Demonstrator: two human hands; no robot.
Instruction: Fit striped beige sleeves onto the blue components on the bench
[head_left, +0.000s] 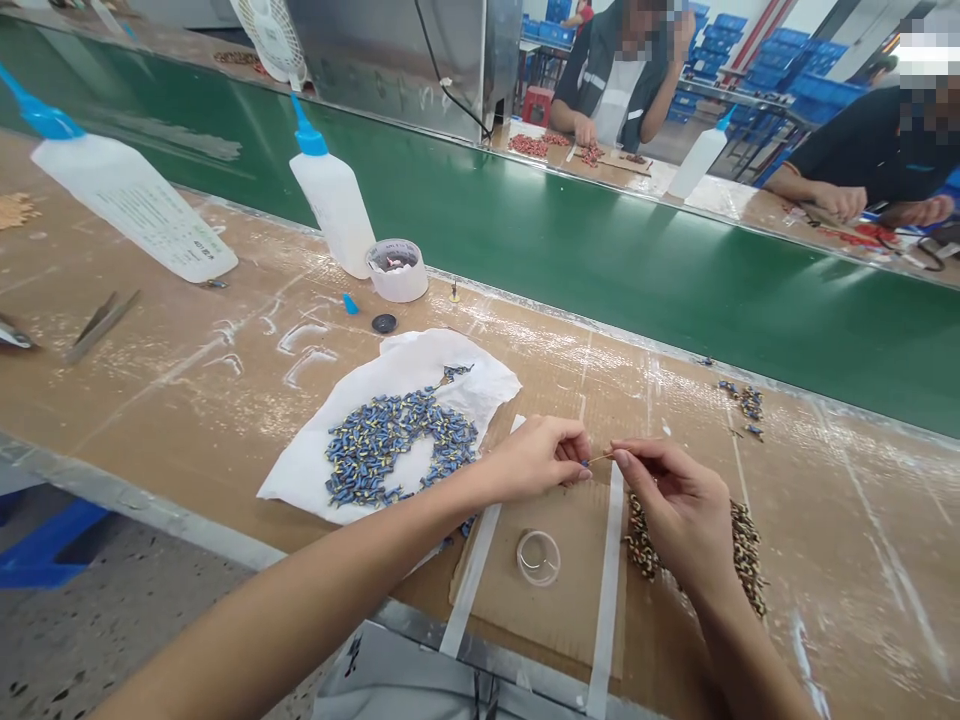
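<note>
My left hand [544, 460] is closed in a pinch on a small blue piece [585, 463], mostly hidden by the fingertips. Facing it, my right hand [679, 500] pinches a thin light-brown stick [601, 458] whose tip meets or nearly meets that piece. Both hands are above a cardboard sheet [517, 625] edged with white tape strips. On it stands a small clear cup [538, 558]. Left of the hands, a white paper sheet [300, 475] bears a heap of small blue-and-yellow pieces [367, 450]. Under my right hand lies a pile of dark-and-tan pieces [746, 550], partly covered.
Two white squeeze bottles [131, 200] [334, 205] with blue nozzles stand at the back left, beside a tape roll [397, 272]. Tweezers [103, 325] lie far left. Several loose pieces [750, 402] lie right. Beyond the green belt [525, 240], two people work.
</note>
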